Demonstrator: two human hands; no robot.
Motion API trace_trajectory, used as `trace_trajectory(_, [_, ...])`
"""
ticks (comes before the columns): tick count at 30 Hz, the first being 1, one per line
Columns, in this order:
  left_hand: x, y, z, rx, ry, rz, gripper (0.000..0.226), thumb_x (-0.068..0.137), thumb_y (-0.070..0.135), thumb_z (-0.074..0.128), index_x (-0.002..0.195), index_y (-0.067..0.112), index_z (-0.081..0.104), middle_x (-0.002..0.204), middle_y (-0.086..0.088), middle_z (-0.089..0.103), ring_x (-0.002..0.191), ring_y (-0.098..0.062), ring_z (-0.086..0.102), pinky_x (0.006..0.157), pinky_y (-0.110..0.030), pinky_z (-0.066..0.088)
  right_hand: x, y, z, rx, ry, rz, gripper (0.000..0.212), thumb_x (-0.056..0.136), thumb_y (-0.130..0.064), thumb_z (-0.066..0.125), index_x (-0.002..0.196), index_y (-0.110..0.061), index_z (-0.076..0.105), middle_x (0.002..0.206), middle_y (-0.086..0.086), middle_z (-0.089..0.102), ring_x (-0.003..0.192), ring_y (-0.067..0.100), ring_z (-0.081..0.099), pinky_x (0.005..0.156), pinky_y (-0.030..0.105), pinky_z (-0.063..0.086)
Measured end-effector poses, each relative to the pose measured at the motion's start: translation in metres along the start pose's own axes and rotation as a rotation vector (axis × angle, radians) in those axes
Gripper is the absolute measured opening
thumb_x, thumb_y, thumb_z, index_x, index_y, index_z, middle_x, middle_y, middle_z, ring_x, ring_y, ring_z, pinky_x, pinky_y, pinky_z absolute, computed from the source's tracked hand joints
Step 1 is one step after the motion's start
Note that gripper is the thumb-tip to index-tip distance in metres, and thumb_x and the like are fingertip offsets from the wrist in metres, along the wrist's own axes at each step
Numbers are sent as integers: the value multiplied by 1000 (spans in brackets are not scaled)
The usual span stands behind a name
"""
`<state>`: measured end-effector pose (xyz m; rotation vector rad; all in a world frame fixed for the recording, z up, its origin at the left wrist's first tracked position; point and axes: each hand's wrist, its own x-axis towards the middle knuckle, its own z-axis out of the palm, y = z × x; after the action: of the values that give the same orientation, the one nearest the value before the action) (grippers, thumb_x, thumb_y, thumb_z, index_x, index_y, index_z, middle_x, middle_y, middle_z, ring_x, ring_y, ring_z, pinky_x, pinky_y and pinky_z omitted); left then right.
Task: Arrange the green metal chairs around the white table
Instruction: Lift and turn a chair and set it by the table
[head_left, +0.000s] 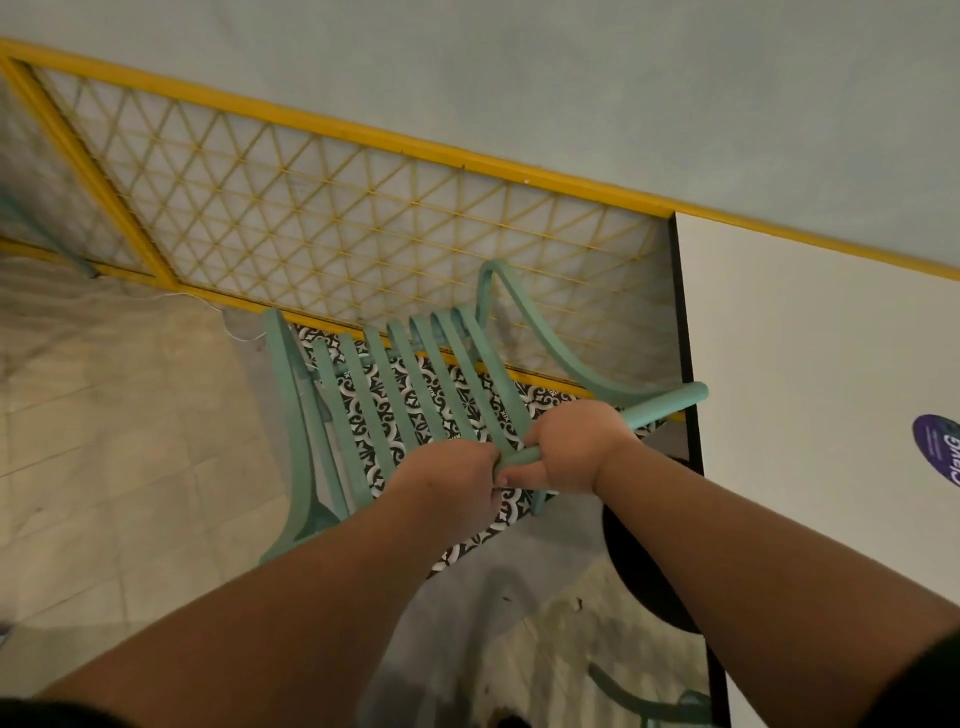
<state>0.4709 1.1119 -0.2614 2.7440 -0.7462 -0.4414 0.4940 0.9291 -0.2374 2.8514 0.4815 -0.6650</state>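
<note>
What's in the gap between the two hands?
Only a short piece of the top bar of the green chair, which the left hand and right hand both grip. The head view shows it.

Hands (448, 480) (574, 448) on grn chair (665, 404) (nr table (805, 338))

On tiled floor (104, 441): green chair (665, 405), seemingly standing. On white table (805, 364): purple label (940, 447) at edge.

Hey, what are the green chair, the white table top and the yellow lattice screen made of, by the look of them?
Chair: painted metal, matte mint green; thin bent slats and round tube. Table top: likely laminate board, smooth white with a black edge band. Screen: seemingly painted metal frame with thin wire lattice.
</note>
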Motion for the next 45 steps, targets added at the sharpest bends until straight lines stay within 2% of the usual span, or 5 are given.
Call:
trace_trajectory(22, [-53,-58,-21,166,-91,123,11,92,40,48,86,31,46,81,7,58,72,-15,52,66,-28,38,-21,-87,0,197,-12,188,98,60,-107,25,72,-21,69,68,-2,64,62,16,63,61,33,57])
trace_trajectory(30, [-63,-87,-41,255,-196,83,12,91,40,47,86,29,47,78,8,51,72,-18,49,66,-31,37,-11,-124,-9,283,-29,255,95,62,-106,31,73,-19,67,71,0,65,65,19,65,66,33,58])
trace_trajectory(37, [-65,-110,-47,292,-239,95,14,89,43,45,86,29,44,78,8,48,73,-19,50,70,-34,49,-3,-143,-17,304,-40,274,97,64,-106,30,77,-17,66,75,2,65,72,23,65,74,36,58])
trace_trajectory(41, [-65,-111,-49,303,-193,90,18,88,47,43,86,30,45,78,8,50,71,-19,50,67,-33,46,-4,-142,-19,323,-22,251,95,64,-106,29,76,-19,66,74,1,65,70,21,65,71,37,59])
trace_trajectory(45, [-71,-118,-39,258,22,134,49,80,72,34,84,27,55,75,8,57,68,-17,54,69,-32,49,-10,-125,-17,477,21,151,72,71,-96,43,85,-27,58,84,-7,63,78,13,61,75,37,58])
